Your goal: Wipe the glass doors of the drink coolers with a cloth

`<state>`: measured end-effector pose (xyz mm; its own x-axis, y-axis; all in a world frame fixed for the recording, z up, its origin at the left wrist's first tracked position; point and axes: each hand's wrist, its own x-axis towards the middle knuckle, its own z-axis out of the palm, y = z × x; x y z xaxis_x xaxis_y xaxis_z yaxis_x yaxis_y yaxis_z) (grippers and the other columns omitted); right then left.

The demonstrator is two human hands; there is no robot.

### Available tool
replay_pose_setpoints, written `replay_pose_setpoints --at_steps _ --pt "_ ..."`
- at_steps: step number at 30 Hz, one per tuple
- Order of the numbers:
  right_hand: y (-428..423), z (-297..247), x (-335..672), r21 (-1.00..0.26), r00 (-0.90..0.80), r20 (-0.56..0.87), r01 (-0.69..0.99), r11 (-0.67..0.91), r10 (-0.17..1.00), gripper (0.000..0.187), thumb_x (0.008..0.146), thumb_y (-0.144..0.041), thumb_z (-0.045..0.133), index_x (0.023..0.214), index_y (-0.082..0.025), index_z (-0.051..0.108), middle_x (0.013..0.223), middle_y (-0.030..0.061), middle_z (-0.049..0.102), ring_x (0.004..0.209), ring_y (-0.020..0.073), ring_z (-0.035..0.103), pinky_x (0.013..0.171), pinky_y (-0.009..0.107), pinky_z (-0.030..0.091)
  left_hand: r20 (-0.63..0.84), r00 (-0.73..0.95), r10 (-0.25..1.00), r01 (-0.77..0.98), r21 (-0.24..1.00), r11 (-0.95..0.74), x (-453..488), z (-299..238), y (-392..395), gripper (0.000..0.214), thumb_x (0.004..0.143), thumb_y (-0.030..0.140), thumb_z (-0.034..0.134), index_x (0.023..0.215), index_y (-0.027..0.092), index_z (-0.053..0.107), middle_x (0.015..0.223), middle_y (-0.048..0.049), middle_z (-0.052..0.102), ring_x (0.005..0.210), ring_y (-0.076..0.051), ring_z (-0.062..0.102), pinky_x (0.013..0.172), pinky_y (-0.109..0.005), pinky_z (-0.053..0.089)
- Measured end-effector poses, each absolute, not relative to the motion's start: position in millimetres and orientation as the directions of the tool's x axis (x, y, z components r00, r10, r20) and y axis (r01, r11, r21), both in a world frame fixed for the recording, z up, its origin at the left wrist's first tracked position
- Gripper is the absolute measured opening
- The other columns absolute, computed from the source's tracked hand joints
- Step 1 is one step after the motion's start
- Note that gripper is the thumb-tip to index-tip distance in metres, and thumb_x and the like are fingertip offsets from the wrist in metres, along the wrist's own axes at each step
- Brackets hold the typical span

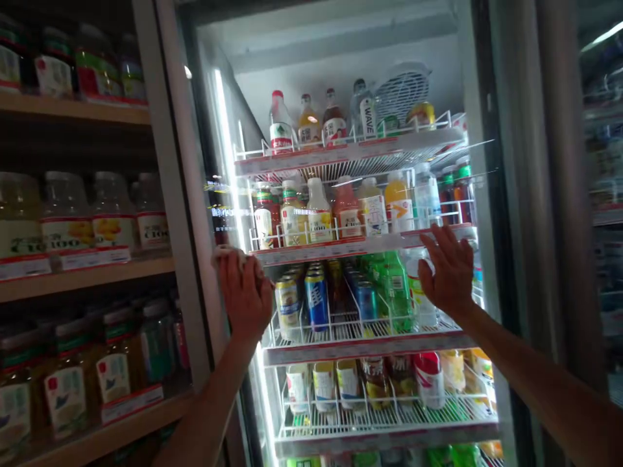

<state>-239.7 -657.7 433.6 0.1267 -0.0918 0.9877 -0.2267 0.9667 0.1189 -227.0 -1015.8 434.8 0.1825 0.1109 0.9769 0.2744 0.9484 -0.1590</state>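
Raising left hand, right hand; cooler

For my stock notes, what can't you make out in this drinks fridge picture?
Head view only:
- Bottom-shelf green bottles: cut off by the lower edge.
- Cans behind the blue can: hidden by the front cans.
- White-capped bottle: partly hidden by the right hand.
- Top-shelf bottle labels: mostly too small to read.
- Whatever the left hand touches: hidden by that hand.
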Motion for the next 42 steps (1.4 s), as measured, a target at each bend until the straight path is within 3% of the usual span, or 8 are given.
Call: replay_pose_setpoints --at_steps 5,11,18,24,30,35,37,42 --pt "-656.3 433.4 -240.4 0.146 0.167 0.980 -0.223 0.964 -0.110 0.053 0.084 -0.025 0.042 0.137 -0.024 0.033 0.140 0.0090 0.041 0.134 0.0232 0.031 0.107 0.047 0.023 0.775 0.108 0.623 0.343 -0.617 0.708 -221.9 389.4 -1000.9 0.050 0.080 0.024 0.053 0.129 0.026 0.045 0.141 -0.0073 0.040 0.136 -0.026 0.025 0.107 -0.044 0.034" --pt "-655.3 433.3 -239.9 0.126 0.127 0.987 -0.228 0.965 -0.099 0.054 0.084 -0.027 0.042 0.137 -0.026 0.032 0.142 0.0078 0.039 0.134 0.0242 0.031 0.108 0.047 0.022 0.974 0.112 0.198 0.227 -0.219 0.949 -221.1 392.3 -1046.1 0.059 0.080 0.019 0.054 0.136 0.021 0.035 0.150 -0.0142 0.020 0.138 -0.031 0.018 0.108 -0.053 0.028" --pt "-654.7 432.3 -238.7 0.113 0.115 0.990 -0.255 0.960 -0.086 0.052 0.083 -0.027 0.042 0.135 -0.023 0.037 0.142 0.0085 0.040 0.133 0.0258 0.033 0.108 0.049 0.022 0.827 0.060 0.559 0.294 -0.550 0.782 -218.7 345.0 -1006.7 0.049 0.080 0.023 0.051 0.128 0.025 0.044 0.139 -0.0090 0.043 0.135 -0.028 0.026 0.103 -0.047 0.039" --pt "-652.7 430.8 -239.1 0.109 0.083 0.992 -0.220 0.969 -0.093 0.050 0.084 -0.027 0.040 0.133 -0.021 0.040 0.140 0.0098 0.041 0.133 0.0252 0.032 0.107 0.048 0.024 0.979 0.100 0.177 0.227 -0.195 0.954 -221.9 372.2 -1030.2 0.062 0.079 0.017 0.051 0.137 0.020 0.030 0.150 -0.0164 0.019 0.138 -0.033 0.015 0.106 -0.058 0.028" --pt "-651.0 428.5 -239.4 0.126 0.112 0.988 -0.225 0.966 -0.103 0.050 0.083 -0.025 0.041 0.133 -0.022 0.041 0.140 0.0095 0.041 0.132 0.0253 0.034 0.107 0.049 0.025 0.828 0.064 0.556 0.326 -0.544 0.773 -218.2 343.1 -997.0 0.042 0.081 0.025 0.052 0.123 0.023 0.049 0.140 -0.0088 0.042 0.137 -0.027 0.023 0.105 -0.045 0.036" --pt "-650.9 421.0 -238.9 0.162 0.131 0.982 -0.215 0.963 -0.136 0.053 0.083 -0.022 0.043 0.136 -0.025 0.035 0.142 0.0084 0.039 0.134 0.0235 0.032 0.108 0.047 0.025 0.967 0.109 0.229 0.230 -0.249 0.941 -221.2 361.9 -1021.3 0.060 0.079 0.017 0.054 0.135 0.019 0.034 0.149 -0.0167 0.019 0.138 -0.034 0.017 0.105 -0.057 0.030" --pt "-651.9 418.1 -239.8 0.150 0.149 0.982 -0.210 0.966 -0.120 0.053 0.084 -0.021 0.043 0.136 -0.025 0.035 0.142 0.0087 0.039 0.134 0.0230 0.032 0.108 0.047 0.024 0.971 0.108 0.212 0.247 -0.233 0.941 -221.3 364.9 -1008.0 0.061 0.079 0.018 0.053 0.136 0.019 0.032 0.149 -0.0161 0.020 0.138 -0.034 0.015 0.104 -0.057 0.030" --pt "-651.6 412.4 -240.5 0.153 0.162 0.980 -0.222 0.963 -0.119 0.052 0.084 -0.020 0.043 0.135 -0.022 0.037 0.142 0.0104 0.039 0.134 0.0239 0.032 0.108 0.048 0.024 0.770 0.059 0.636 0.363 -0.610 0.705 -221.4 339.9 -928.4 0.044 0.081 0.030 0.052 0.124 0.022 0.049 0.143 -0.0066 0.038 0.138 -0.026 0.020 0.110 -0.043 0.027"
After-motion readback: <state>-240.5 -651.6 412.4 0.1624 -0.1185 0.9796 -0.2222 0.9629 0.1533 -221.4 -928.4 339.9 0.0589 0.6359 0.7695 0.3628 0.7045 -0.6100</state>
